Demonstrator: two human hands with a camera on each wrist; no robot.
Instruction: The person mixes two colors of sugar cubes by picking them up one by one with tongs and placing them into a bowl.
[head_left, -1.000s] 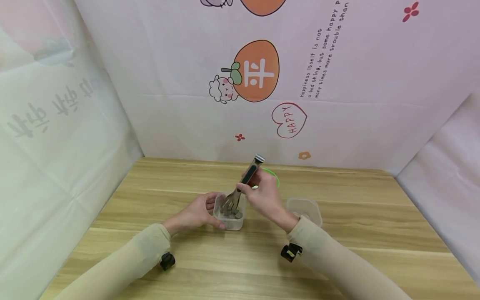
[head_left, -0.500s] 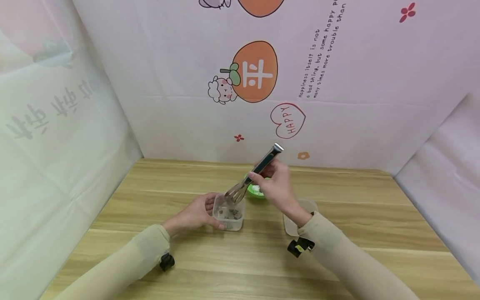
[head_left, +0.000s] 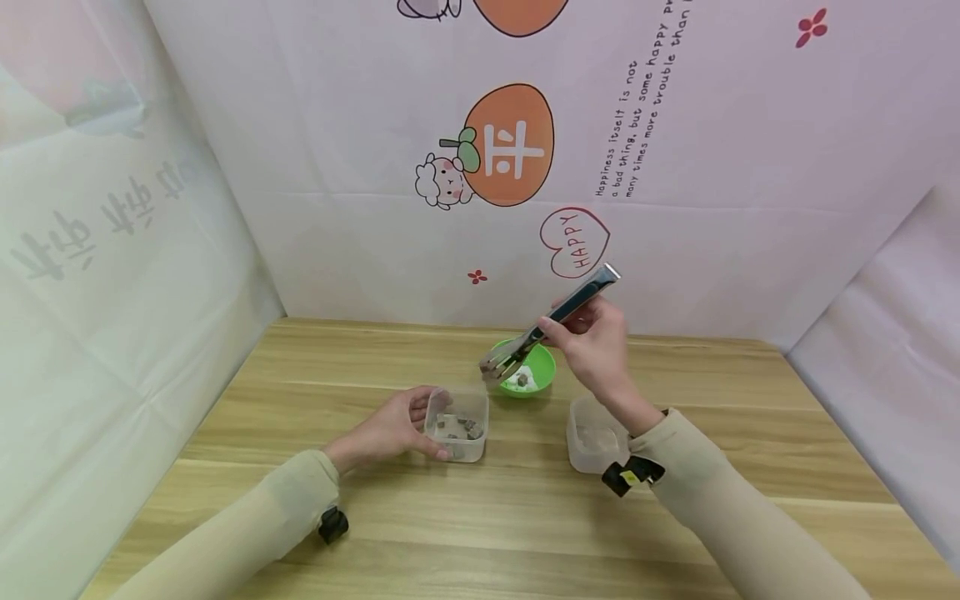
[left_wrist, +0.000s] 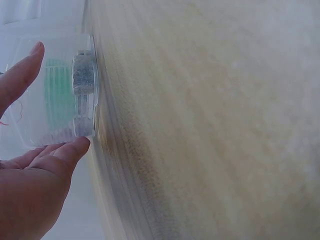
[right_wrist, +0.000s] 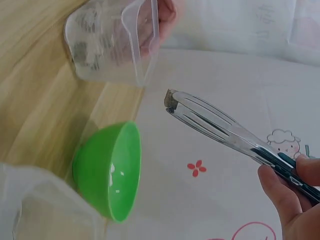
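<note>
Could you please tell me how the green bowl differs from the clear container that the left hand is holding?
The green bowl is round, while the clear container is see-through and squarish. The bowl holds white material with a greyish lump; the container holds several greyish lumps. The left hand holds the container, while no hand touches the bowl. Both are open-topped and stand on the table.

Bright green on bowl; silver, black on tongs; grey-brown on stones; streaked tan on table.
</note>
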